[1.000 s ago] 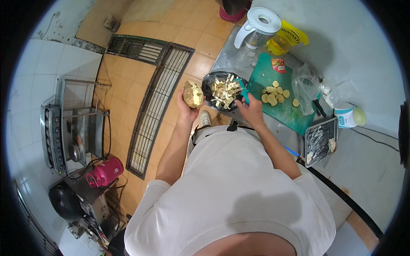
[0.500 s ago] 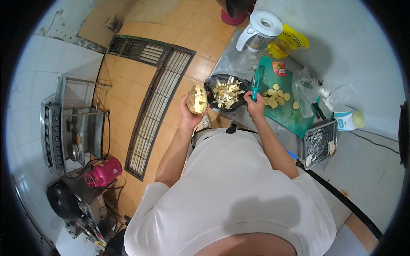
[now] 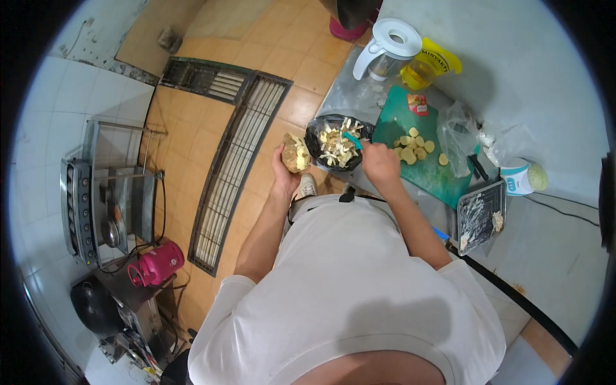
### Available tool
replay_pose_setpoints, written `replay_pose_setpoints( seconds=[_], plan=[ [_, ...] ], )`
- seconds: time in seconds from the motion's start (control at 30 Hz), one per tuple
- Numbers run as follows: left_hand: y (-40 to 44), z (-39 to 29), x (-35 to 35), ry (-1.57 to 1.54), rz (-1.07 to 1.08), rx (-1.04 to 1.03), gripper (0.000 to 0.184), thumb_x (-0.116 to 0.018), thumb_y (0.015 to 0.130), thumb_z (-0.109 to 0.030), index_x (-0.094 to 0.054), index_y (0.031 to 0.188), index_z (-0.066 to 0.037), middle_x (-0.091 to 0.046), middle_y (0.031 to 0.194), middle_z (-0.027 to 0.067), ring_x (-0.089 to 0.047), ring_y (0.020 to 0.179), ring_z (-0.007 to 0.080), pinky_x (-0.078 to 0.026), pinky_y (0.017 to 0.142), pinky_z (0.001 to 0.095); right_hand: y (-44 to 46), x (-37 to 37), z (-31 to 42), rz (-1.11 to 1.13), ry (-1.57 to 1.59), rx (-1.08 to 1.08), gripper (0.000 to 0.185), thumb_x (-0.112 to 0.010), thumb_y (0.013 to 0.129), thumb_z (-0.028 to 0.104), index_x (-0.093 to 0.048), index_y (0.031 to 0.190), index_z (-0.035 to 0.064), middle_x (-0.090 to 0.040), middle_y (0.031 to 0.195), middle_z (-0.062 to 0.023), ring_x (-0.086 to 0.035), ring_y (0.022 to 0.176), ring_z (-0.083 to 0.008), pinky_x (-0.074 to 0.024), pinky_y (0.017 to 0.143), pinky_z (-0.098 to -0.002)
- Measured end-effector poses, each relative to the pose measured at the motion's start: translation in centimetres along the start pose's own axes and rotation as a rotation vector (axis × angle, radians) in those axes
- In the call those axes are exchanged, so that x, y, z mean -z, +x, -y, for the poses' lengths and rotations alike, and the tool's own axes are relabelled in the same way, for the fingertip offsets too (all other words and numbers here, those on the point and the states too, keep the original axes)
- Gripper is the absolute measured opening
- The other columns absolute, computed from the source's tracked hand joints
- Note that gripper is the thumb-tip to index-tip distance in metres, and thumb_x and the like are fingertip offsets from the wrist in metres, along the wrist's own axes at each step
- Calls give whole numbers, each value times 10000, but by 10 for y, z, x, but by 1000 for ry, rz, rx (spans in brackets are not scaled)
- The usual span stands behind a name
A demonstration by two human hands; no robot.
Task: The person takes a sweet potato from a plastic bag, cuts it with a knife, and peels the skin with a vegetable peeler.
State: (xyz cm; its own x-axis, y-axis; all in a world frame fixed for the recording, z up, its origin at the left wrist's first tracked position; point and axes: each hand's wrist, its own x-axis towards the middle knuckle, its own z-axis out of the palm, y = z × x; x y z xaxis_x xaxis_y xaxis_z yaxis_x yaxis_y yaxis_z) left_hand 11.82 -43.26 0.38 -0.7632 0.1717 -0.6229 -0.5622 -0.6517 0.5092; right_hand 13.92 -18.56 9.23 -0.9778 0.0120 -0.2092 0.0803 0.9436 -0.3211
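Observation:
My left hand [image 3: 281, 172] is wrapped round a large, partly peeled potato [image 3: 295, 154]; its near side shows pale yellow flesh, the rest brown skin. A teal peeler [image 3: 352, 139] is in my right hand [image 3: 381, 165], its head pointing left over a black plastic bag [image 3: 312, 138]. Inside the open bag lies a heap of peelings [image 3: 336, 151]. The potato is just left of the bag's rim, apart from the peeler. Right of my right hand, several peeled potatoes or pieces [image 3: 410, 149] rest on a green cutting board [image 3: 443, 179].
On the metal counter are a white-lidded jug [image 3: 393, 42], a yellow oil pouch [image 3: 431, 64], a clear plastic bag [image 3: 457, 138], a black-handled knife [image 3: 478, 167] and a metal tray [image 3: 478, 221]. A stove [image 3: 80, 205] and pink gas cylinder [image 3: 157, 263] stand at left.
My right hand has moved slightly left and down, and the peeler has swung from pointing up over the board to pointing left over the bag. The potato has turned, showing more brown skin.

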Motion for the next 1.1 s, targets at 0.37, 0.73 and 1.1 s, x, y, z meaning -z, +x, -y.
replay_pose_setpoints(
  seconds=[0.37, 0.73, 1.1],
  plan=[
    [1, 5, -7, -101, 50, 150, 587, -454, 861, -602, -636, 1147, -122, -687, 962, 88, -666, 801, 304, -540, 604, 393, 32, -33, 12, 30, -117, 94, 243, -486, 868, 160, -696, 860, 38, -671, 880, -223, -669, 823, -416, -542, 700, -502],
    [-21, -1, -6, -114, 147, 72, 592, -461, 856, -592, -627, 1174, -120, -685, 978, 71, -645, 800, 274, -507, 630, 401, 38, -7, 25, -99, -88, 195, 201, -535, 846, 124, -713, 843, 31, -684, 866, -199, -691, 819, -392, -557, 702, -491],
    [-23, -5, -4, -74, 175, -34, 627, -471, 852, -587, -596, 1237, -109, -677, 1007, 80, -660, 762, 272, -524, 568, 405, 37, -14, 12, -21, -21, 190, 171, -558, 849, 123, -705, 872, 41, -683, 865, -220, -679, 764, -418, -551, 690, -497]
  ],
)
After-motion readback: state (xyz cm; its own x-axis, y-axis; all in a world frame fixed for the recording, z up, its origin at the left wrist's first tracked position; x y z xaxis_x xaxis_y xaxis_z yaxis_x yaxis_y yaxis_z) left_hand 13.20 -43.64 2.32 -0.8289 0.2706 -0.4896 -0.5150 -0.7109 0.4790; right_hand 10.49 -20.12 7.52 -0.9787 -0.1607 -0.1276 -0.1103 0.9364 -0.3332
